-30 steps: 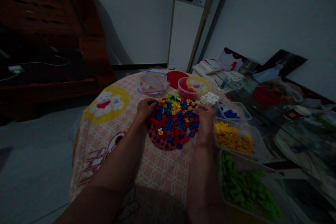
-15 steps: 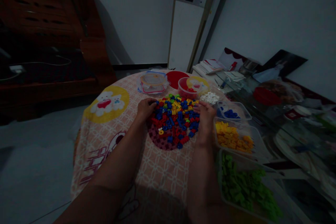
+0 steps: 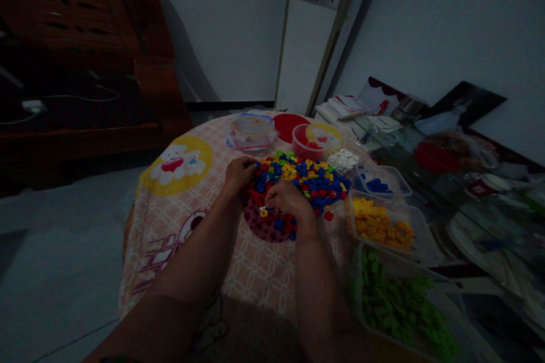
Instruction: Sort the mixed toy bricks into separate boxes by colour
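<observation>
A heap of small toy building bricks (image 3: 313, 181) in blue, red, yellow and green lies on the table. My left hand (image 3: 240, 173) rests at the heap's left edge, its fingers curled together against the bricks. Over the front of the heap is my right hand (image 3: 288, 197), fingers bent and drawn together, pointing left. Just below its fingertips lies a small yellow round piece (image 3: 264, 212) with a white bit beside it. Whether either hand pinches a brick is hidden by the fingers and the dim light.
Along the right stand clear boxes of green bricks (image 3: 395, 300), yellow bricks (image 3: 378, 224) and blue bricks (image 3: 378, 185). White bricks (image 3: 343, 160) and a round tub (image 3: 303, 147) with red pieces are farther back. Stacked lids (image 3: 252, 130) lie at the back left. A cluttered glass table (image 3: 430, 195) adjoins.
My right hand has moved left from the heap's right side to its front. Bricks now spread farther right, and one red brick lies apart. My left hand has stayed at the left edge.
</observation>
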Demonstrator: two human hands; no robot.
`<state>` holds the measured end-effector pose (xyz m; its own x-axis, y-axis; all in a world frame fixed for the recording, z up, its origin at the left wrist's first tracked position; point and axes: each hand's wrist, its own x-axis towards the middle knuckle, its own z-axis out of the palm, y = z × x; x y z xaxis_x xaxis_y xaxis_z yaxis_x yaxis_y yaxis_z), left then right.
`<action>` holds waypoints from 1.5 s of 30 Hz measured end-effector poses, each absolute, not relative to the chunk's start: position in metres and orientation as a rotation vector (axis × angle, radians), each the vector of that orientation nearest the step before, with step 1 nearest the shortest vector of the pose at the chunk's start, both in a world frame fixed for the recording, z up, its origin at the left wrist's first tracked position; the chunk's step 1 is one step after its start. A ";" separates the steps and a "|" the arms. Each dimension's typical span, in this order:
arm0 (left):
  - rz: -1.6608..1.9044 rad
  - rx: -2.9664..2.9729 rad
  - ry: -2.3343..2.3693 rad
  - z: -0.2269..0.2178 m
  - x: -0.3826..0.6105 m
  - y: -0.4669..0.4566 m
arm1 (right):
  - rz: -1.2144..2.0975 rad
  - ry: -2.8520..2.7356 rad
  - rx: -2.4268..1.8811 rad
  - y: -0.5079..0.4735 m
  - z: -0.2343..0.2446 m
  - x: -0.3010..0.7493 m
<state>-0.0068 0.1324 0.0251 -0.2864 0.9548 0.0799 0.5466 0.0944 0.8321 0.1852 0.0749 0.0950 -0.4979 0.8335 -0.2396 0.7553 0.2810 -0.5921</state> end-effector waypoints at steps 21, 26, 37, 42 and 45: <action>1.115 1.451 1.880 0.019 -0.008 0.136 | 0.789 -2.578 -1.584 0.073 0.089 0.169; 1.116 1.462 1.891 0.020 -0.008 0.136 | 1.146 -2.060 -1.548 0.079 0.090 0.184; 1.087 1.457 1.894 0.024 -0.006 0.133 | 1.242 -1.259 -1.569 0.094 0.087 0.262; 1.084 1.462 1.908 0.022 -0.006 0.134 | 0.763 -0.900 -1.265 0.120 0.079 0.285; 1.088 1.465 1.900 0.020 -0.007 0.135 | 0.714 -0.828 -1.235 0.125 0.074 0.286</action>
<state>-0.0069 0.1346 0.0203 -0.2947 0.9522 0.0804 0.5514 0.1007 0.8281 0.2863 0.1252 0.0741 0.5259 0.8370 0.1510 -0.0261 0.1933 -0.9808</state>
